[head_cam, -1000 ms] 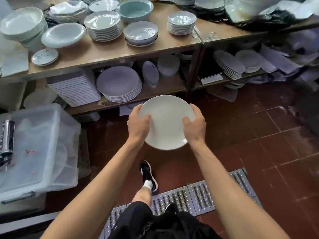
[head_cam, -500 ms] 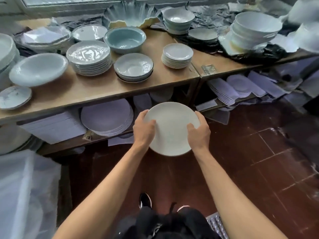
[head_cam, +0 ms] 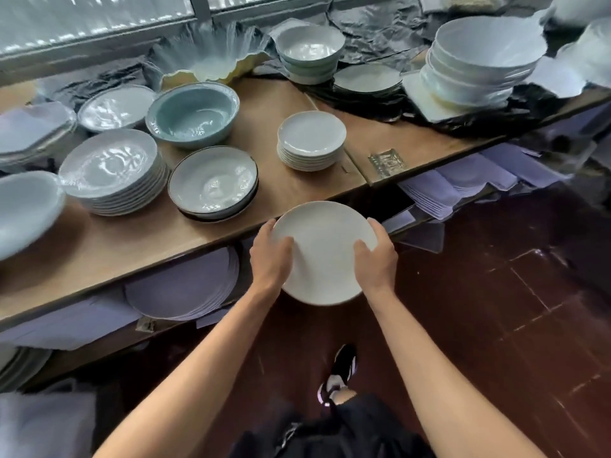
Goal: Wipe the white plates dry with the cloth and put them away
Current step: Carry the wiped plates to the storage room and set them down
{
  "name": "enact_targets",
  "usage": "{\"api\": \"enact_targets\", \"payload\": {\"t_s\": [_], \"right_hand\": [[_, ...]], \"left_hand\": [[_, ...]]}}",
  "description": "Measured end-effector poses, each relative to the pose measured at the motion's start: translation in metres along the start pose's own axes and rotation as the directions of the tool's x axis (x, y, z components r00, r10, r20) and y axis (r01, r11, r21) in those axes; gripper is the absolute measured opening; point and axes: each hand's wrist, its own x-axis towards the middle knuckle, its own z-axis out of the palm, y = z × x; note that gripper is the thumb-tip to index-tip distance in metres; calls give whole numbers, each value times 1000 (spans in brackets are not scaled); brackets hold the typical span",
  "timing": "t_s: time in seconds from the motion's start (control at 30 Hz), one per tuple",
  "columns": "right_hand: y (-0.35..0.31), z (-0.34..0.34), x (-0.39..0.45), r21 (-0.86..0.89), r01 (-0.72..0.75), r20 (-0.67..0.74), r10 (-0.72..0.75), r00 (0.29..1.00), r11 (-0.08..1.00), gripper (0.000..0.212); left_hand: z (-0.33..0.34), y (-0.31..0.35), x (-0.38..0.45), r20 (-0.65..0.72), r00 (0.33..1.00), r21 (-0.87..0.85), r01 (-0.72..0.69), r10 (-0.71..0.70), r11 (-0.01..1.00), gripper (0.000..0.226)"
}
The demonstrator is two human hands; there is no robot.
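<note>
A: What has moved since a second ago?

B: The white plate (head_cam: pixel 325 251) has come up from in front of the lower shelf to the front edge of the wooden table (head_cam: pixel 139 246); the clear plastic bin has gone from view.

A: How is it held?

B: The left hand (head_cam: pixel 271 259) grips its left rim, the right hand (head_cam: pixel 377 256) its right, thumbs on top and fingers curled beneath.

A: Any containers?

B: A teal bowl (head_cam: pixel 193 115), a dark-rimmed bowl (head_cam: pixel 213 183) and a stack of white bowls (head_cam: pixel 479 57); nothing shows inside them.

A: What is nearby?

B: A small plate stack (head_cam: pixel 311 140) stands just behind the held plate, a rippled plate stack (head_cam: pixel 112 170) to the left, and large plates (head_cam: pixel 185 285) lie on the shelf under the table.

A: Any writing?

B: A metal tag (head_cam: pixel 386 162) on the tabletop, too blurred to read.
</note>
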Motion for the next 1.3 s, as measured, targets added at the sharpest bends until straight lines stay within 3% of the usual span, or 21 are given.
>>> {"api": "enact_targets", "payload": {"t_s": [0.23, 0.4, 0.57, 0.8, 0.93, 1.3], "right_hand": [[-30, 9, 115, 38, 39, 57, -41, 998, 999, 49], [-46, 24, 169, 44, 26, 98, -30, 995, 999, 52], [-55, 50, 219, 13, 37, 131, -39, 991, 999, 39], [-79, 91, 284, -63, 25, 94, -19, 995, 998, 38], [-88, 111, 314, -86, 23, 86, -16, 996, 996, 35], [-82, 140, 370, -143, 19, 84, -7, 996, 989, 38]], "left_hand": [[43, 51, 79, -81, 996, 17, 38, -36, 999, 29], [60, 70, 126, -109, 989, 19, 102, -100, 995, 42], [74, 76, 180, -123, 986, 35, 114, -109, 993, 29], [85, 88, 265, -56, 995, -49, 82, -84, 995, 38], [89, 91, 306, -57, 996, -4, 75, -75, 997, 44], [111, 89, 356, -73, 990, -33, 119, -121, 992, 59]]}}
